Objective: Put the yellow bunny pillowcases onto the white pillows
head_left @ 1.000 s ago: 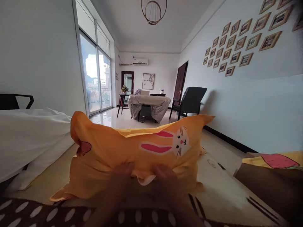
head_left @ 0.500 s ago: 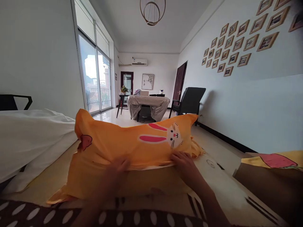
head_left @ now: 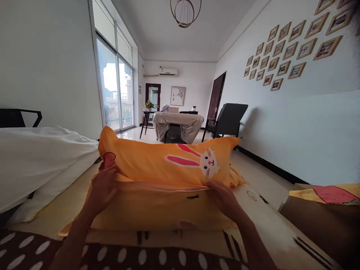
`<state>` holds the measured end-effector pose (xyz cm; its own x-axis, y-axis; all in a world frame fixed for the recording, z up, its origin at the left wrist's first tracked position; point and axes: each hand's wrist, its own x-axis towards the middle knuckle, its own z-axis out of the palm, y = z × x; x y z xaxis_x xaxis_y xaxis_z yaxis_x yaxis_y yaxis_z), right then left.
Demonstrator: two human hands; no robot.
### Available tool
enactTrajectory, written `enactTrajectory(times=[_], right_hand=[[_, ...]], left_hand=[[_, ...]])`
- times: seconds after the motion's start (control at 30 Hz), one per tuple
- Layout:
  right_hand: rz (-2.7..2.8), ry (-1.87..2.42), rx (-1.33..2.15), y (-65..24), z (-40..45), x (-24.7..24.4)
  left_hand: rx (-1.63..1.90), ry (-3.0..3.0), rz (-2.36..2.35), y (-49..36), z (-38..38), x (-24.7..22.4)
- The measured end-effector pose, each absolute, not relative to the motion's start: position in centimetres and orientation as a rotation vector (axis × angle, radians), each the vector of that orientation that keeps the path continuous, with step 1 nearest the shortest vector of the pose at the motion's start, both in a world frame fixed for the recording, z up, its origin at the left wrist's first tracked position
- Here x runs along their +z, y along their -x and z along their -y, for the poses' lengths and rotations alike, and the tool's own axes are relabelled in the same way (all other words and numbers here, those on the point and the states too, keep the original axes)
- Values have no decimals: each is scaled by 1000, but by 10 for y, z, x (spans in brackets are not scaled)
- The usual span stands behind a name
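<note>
A plump orange pillowcase (head_left: pixel 152 161) with a white rabbit face and pink ears lies across the middle of the view. Its near part hangs lower and flatter, with an edge running between both hands. My left hand (head_left: pixel 105 187) grips the fabric at the left end, near a red printed shape. On the right, just below the rabbit face, my right hand (head_left: pixel 222 195) pinches the same edge. The fingertips of both hands are partly hidden in the cloth.
White cloth (head_left: pixel 42 165) is heaped at the left. A cardboard box (head_left: pixel 312 221) with yellow and pink fabric (head_left: pixel 334 194) on it stands at the right. Brown dotted fabric (head_left: pixel 112 255) runs along the bottom. Farther off are a covered table (head_left: pixel 178 119) and a black chair (head_left: pixel 229 120).
My left hand has moved left along the edge to the pillowcase's left end. The near edge now looks straighter. My right hand stays nearly in place, and the view has shifted slightly.
</note>
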<state>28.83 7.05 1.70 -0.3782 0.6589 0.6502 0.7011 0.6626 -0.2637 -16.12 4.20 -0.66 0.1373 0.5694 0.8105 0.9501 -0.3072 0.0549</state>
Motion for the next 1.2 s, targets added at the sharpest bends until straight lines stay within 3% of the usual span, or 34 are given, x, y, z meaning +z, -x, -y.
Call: enactTrajectory(times=[0.4,0.57,0.87,1.03,1.2], right_hand=[[1994,993,-163,-270,-86,-1],[1984,1045,-266,-268,-87,-5],[2026,1148,-273,-265,-81,-4],[2120,1300,-158,-267,-70,9],[2191,1347,-64,-272,-49,30]], left_hand=[[-1295,1775,1408,157,-61,-34],[-1406,1667,1598,142,-54,-38],[-1152,1913,1967,139,-40,1],[-821,2214,2218,141,-13,32],[-631,2342,2216,144,22,52]])
